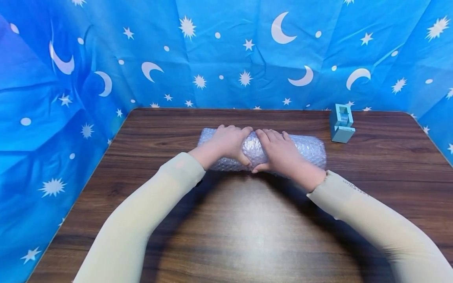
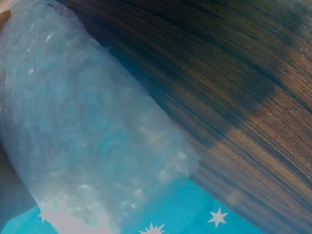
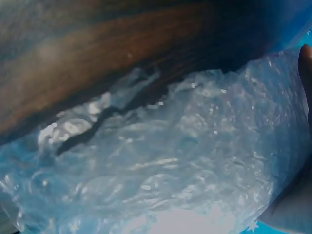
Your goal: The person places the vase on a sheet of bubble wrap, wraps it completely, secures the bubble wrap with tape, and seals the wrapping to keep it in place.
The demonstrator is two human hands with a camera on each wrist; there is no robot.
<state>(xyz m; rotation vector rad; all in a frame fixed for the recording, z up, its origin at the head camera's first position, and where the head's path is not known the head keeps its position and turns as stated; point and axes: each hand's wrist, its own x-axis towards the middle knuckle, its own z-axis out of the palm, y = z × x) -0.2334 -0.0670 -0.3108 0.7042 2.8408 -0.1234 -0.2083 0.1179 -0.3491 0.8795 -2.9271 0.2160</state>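
Observation:
A roll of clear bubble wrap lies crosswise toward the back of the table, its surface shiny and crinkled. My left hand grips it left of the middle, fingers over the top and thumb on the near side. Close beside it, my right hand holds the roll the same way, the two thumbs almost meeting. In the left wrist view the bubble wrap fills the left side. A loose flap of bubble wrap stands away from the roll in the right wrist view. Whatever is inside the roll is hidden.
A light-blue tape dispenser stands at the back right of the dark wooden table. Blue cloth with white moons and stars hangs behind and at both sides of the table.

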